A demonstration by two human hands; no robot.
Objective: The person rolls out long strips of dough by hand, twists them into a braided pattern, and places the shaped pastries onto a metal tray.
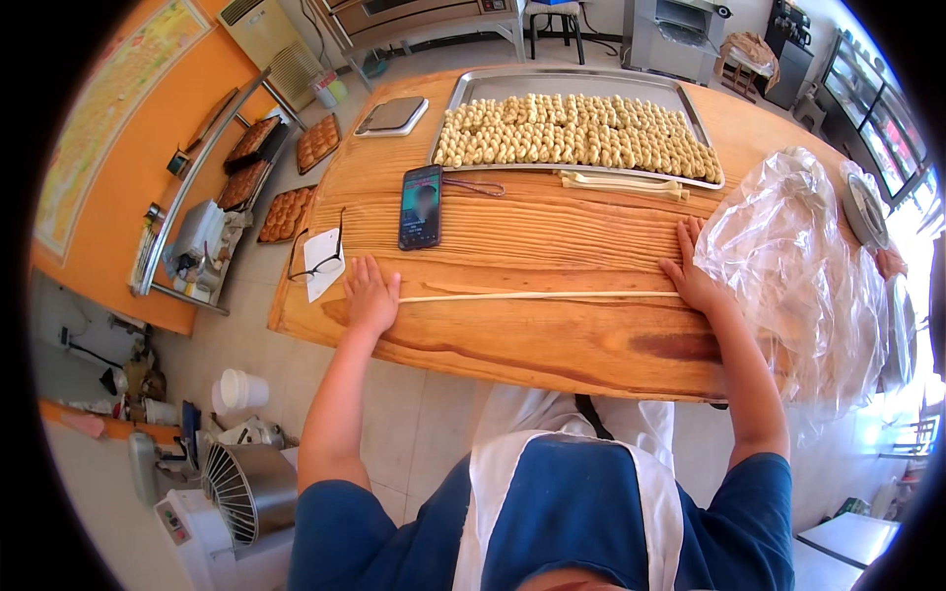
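Observation:
A long thin dough rope (537, 295) lies straight across the wooden table (552, 345). My left hand (372, 297) rests flat over its left end, fingers stretched out. At the other end, my right hand (696, 274) lies flat with its fingers spread, beside the clear plastic sheet (798, 256). Both palms hide the rope's ends. Beyond the rope, several short dough strips (623, 185) lie together in front of a metal tray (591, 81). Rows of twisted dough pieces (576, 133) fill much of that tray.
A phone (421, 207), eyeglasses (330, 264) on white paper and a small scale (392, 116) sit on the table's left part. Trays of browned buns (287, 214) stand on a rack at left. A dough mixer (246, 488) is on the floor at lower left.

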